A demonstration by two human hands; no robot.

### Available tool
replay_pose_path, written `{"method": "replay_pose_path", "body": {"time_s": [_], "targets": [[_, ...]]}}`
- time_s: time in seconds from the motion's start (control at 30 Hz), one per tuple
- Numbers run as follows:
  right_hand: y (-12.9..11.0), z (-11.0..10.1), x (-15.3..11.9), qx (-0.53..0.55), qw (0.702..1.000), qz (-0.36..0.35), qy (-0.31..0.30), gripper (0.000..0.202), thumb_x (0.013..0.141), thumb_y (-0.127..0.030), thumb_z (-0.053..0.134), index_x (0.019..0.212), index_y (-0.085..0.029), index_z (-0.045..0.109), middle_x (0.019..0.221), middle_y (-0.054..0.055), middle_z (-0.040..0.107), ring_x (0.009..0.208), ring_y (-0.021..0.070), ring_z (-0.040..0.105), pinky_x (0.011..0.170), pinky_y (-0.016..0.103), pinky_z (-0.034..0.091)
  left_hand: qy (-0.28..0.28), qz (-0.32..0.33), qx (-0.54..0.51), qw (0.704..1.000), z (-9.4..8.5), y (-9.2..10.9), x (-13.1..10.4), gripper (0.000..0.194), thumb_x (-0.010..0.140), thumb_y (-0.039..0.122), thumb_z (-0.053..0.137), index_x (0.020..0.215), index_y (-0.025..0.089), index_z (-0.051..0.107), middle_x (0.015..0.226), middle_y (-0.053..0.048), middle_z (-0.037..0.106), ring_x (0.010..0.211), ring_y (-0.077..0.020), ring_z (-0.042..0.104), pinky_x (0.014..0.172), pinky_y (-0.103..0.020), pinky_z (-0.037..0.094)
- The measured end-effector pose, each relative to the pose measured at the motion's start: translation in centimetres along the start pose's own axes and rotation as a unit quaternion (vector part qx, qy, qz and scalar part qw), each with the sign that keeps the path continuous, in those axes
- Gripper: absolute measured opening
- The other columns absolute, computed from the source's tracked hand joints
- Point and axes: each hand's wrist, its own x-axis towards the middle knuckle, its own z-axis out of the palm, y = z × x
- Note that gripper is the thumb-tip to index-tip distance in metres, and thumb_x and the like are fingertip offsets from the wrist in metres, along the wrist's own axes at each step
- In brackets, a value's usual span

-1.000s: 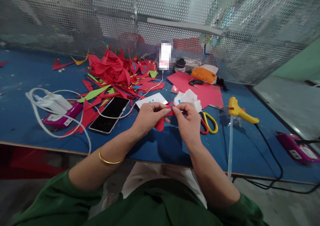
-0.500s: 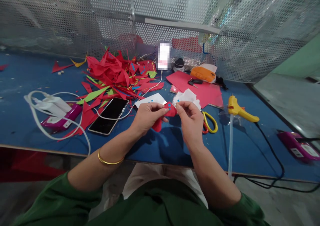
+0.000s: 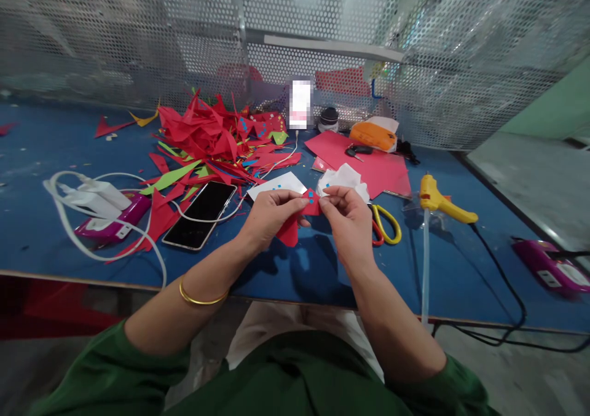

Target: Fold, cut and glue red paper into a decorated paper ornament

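Observation:
My left hand (image 3: 275,215) pinches a red paper piece (image 3: 313,202) that carries small blue dots on its upper part. The lower end of this piece hangs below my left fingers. My right hand (image 3: 349,219) is closed, thumb against forefinger, at the right edge of the same paper. Whether a tiny dot is also between those fingertips is hidden. Just behind the hands lie a white sheet (image 3: 290,182) with blue bits on it and a crumpled white tissue (image 3: 346,179). Yellow-and-red-handled scissors (image 3: 391,224) rest right of my right hand.
Red and green paper scraps (image 3: 207,127) are heaped at the back left. A dark phone (image 3: 203,213), white cables and a purple power strip (image 3: 115,219) lie left. A yellow glue gun (image 3: 437,201) stands right, its black cord running over the table edge. Red sheets (image 3: 382,170) lie behind.
My right fingertips have come slightly left and down onto the edge of the red paper. The paper has tilted a little in my left hand, and its blue dots now show more fully.

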Motion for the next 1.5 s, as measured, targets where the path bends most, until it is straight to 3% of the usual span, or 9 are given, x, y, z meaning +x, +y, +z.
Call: {"method": "replay_pose_path", "body": {"time_s": [0.67,1.0,1.2,1.3,1.4,1.5], "targets": [[-0.5,0.0,-0.3,-0.03,1.0,-0.008,-0.004,0.021,0.078,-0.028,0.066,0.097,-0.022,0.061,0.076,-0.002,0.067,0.073,0.0156,0.062,0.075,0.034,0.049,-0.002,-0.008,0.055,0.998,0.1,0.1,0.1,0.016,0.07,0.029,0.074,0.073,0.015,0.069,0.068,-0.001,0.071,0.055,-0.0111,0.066,0.06,-0.023,0.053],[-0.5,0.0,-0.4,-0.044,0.999,-0.022,0.001,0.019,0.08,-0.028,0.065,0.098,-0.022,0.06,0.076,-0.003,0.067,0.074,0.0163,0.064,0.075,0.035,0.05,-0.009,-0.009,0.044,0.999,-0.1,0.0,0.1,0.017,0.069,0.03,0.076,0.072,0.015,0.069,0.066,0.0,0.07,0.054,-0.012,0.067,0.058,-0.022,0.051],[0.0,0.1,-0.1,-0.043,0.998,-0.038,0.012,0.018,0.081,-0.028,0.065,0.097,-0.022,0.059,0.075,-0.003,0.067,0.069,0.0156,0.064,0.072,0.034,0.05,-0.015,-0.036,0.066,0.997,-0.1,0.4,0.0,0.024,0.067,0.036,0.077,0.076,0.014,0.072,0.064,-0.002,0.07,0.054,-0.0144,0.066,0.049,-0.021,0.047],[0.1,0.2,0.0,-0.079,0.994,-0.069,0.032,0.017,0.085,-0.028,0.062,0.1,-0.021,0.059,0.084,0.0,0.068,0.076,0.0162,0.064,0.074,0.034,0.051,-0.013,-0.038,0.072,0.997,-0.2,0.6,0.0,0.026,0.066,0.037,0.079,0.076,0.014,0.072,0.065,-0.003,0.071,0.053,-0.0133,0.063,0.049,-0.022,0.047],[-1.7,-0.1,-1.6,-0.155,0.978,-0.13,0.049,0.022,0.088,-0.028,0.061,0.109,-0.021,0.059,0.107,0.006,0.067,0.095,0.019,0.063,0.086,0.038,0.05,0.0,-0.034,0.072,0.997,-0.5,0.5,0.2,0.027,0.066,0.038,0.079,0.075,0.014,0.072,0.061,-0.002,0.07,0.05,-0.012,0.06,0.048,-0.021,0.044],[-5.2,-1.5,-4.3,-0.207,0.957,-0.202,-0.016,0.027,0.091,-0.025,0.06,0.117,-0.023,0.058,0.111,0.006,0.066,0.103,0.0195,0.063,0.09,0.038,0.05,0.012,-0.027,0.071,0.997,-0.9,0.2,0.5,0.026,0.066,0.039,0.08,0.075,0.015,0.072,0.07,-0.004,0.073,0.051,-0.0109,0.06,0.048,-0.02,0.044]]}}
